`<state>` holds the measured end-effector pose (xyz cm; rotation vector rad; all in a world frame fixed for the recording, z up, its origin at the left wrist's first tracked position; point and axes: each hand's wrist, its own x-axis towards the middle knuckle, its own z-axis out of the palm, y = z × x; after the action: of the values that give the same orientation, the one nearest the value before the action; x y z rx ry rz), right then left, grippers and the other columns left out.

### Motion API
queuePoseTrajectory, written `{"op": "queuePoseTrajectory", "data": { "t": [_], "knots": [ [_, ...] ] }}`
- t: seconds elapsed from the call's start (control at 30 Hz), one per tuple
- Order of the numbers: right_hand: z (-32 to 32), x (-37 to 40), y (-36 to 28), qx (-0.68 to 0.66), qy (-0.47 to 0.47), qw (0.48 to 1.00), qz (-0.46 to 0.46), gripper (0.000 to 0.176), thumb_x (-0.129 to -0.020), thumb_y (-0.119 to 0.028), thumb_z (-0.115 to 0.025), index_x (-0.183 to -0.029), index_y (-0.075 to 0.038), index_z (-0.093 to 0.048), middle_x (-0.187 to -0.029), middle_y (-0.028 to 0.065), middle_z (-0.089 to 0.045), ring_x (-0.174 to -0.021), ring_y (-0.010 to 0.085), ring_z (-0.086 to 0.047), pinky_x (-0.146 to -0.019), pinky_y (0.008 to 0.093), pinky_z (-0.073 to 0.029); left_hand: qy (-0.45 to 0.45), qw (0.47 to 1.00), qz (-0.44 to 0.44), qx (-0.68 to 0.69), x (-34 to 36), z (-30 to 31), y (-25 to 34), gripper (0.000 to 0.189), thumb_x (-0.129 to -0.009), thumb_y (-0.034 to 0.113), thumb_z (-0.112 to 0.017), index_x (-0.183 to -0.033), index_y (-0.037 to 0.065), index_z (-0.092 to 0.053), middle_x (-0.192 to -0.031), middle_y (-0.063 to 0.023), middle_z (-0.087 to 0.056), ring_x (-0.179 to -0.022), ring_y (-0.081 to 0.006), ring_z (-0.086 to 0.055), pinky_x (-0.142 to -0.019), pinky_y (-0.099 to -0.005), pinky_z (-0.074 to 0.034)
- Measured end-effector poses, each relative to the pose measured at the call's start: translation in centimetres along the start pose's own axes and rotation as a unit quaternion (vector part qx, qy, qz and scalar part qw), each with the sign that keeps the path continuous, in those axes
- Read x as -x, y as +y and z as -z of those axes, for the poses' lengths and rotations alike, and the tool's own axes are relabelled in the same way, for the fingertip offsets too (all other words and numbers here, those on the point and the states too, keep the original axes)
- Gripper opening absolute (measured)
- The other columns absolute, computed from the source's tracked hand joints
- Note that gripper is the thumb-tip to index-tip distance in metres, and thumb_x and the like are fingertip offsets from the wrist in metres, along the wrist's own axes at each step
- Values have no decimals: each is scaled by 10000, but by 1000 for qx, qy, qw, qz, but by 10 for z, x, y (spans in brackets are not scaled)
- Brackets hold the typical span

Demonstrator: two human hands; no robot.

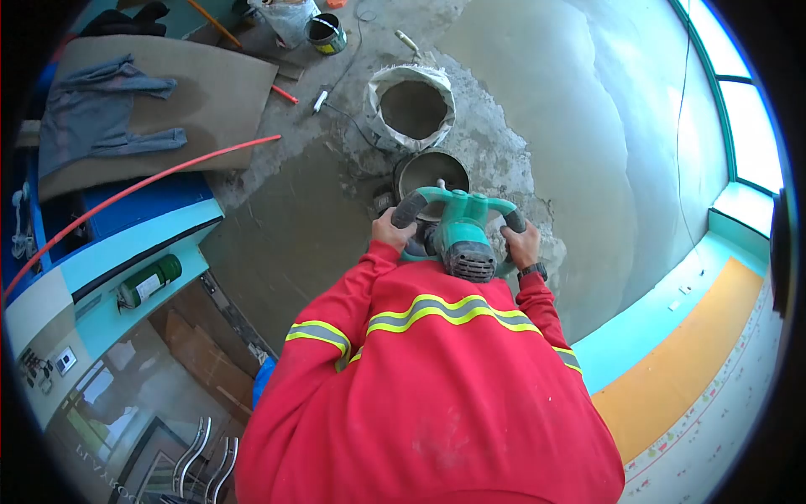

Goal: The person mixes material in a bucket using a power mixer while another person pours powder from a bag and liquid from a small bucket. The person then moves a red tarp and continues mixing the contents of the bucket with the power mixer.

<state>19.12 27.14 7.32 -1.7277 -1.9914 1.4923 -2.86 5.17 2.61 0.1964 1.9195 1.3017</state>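
Head view: looks down over a red jacket [437, 395] with reflective stripes onto a grey, cement-smeared floor [537, 109].
Grey garment [101, 118]: lies spread on a brown board [222, 97] at the far left.
Red pipe [143, 189]: runs slantwise from the left edge up past the board's lower edge.
Green canister [149, 281]: lies on its side on a turquoise ledge.
Small can [326, 34]: stands at the top, well apart from the hands.
Left hand [386, 231]: fingers wrapped shut around the mixer's left black grip.
Sack [411, 105]: open, rim rolled down, grey powder inside, just beyond the bucket.
Bucket [420, 168]: stands on the floor under the mixer, its near side hidden by the tool.
Mixer [460, 231]: green, held between both hands in front of the chest, above the bucket, motor housing towards the camera.
Right hand [522, 244]: fingers closed around the right grip; a dark watch [532, 270] on the wrist.
Window [747, 126]: bright, along the right edge.
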Motion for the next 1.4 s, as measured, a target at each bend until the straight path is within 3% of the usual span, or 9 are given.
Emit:
{"op": "queuePoseTrajectory", "data": {
  "t": [0.5, 0.6, 0.8, 0.9, 1.0, 1.13, 1.4],
  "knots": [
    [0, -7, 4, 14, -37, 999, -2, 248, -696, -202, -697, -785, 15, -614, -556, 37, -570, -472, 125, -560, -460, 296, -453, 18, 1000, 0, -15, 12, 1, 1, 257, -701, 160, -750, -890, 17, -653, -642, -81, -657, -465, -161, -611, -472, -321, -493],
    [-1, -12, 10, 20, -40, 999, 5, 257, -694, -209, -695, -790, 17, -620, -560, 48, -576, -476, 133, -567, -467, 305, -460, 29, 998, -34, -33, 14, 1, -9, 267, -691, 168, -751, -892, 21, -653, -643, -92, -659, -467, -179, -622, -479, -330, -500],
    [-4, -16, -4, 37, -71, 996, 27, 271, -688, -208, -699, -790, 30, -617, -567, 43, -568, -480, 127, -561, -472, 307, -460, 60, 998, 2, -18, 27, 3, -19, 295, -688, 183, -762, -914, 24, -656, -667, -101, -671, -475, -183, -630, -485, -331, -507],
    [-4, -21, -8, 46, -85, 995, 33, 322, -732, -257, -727, -787, 39, -612, -563, 44, -560, -482, 122, -557, -467, 308, -451, 54, 999, -2, 0, 36, 4, -15, 310, -774, 286, -757, -911, 37, -635, -637, -73, -648, -456, -170, -606, -463, -327, -492],
    [-3, -33, -15, 52, -113, 991, 40, 455, -819, -403, -700, -770, 41, -614, -560, 58, -555, -472, 139, -556, -467, 323, -446, 41, 986, 85, 138, 40, 8, -19, 399, -876, 449, -664, -913, 56, -604, -588, -44, -594, -427, -151, -562, -426, -311, -456],
    [-8, -47, -35, 114, -134, 983, 53, 690, -900, -629, -514, -736, 36, -595, -547, 43, -510, -445, 143, -520, -443, 328, -413, 68, 978, 122, 152, 42, 9, -13, 499, -914, 573, -547, -894, 75, -566, -575, -44, -541, -411, -144, -524, -397, -289, -424],
    [-20, -62, -87, 156, -191, 964, 96, 699, -891, -628, -525, -705, 43, -583, -532, 54, -508, -411, 171, -539, -410, 333, -426, 80, 953, 147, 254, 62, 14, -9, 552, -904, 626, -511, -937, 77, -567, -583, -59, -522, -404, -157, -506, -386, -293, -432]
  ]
}}
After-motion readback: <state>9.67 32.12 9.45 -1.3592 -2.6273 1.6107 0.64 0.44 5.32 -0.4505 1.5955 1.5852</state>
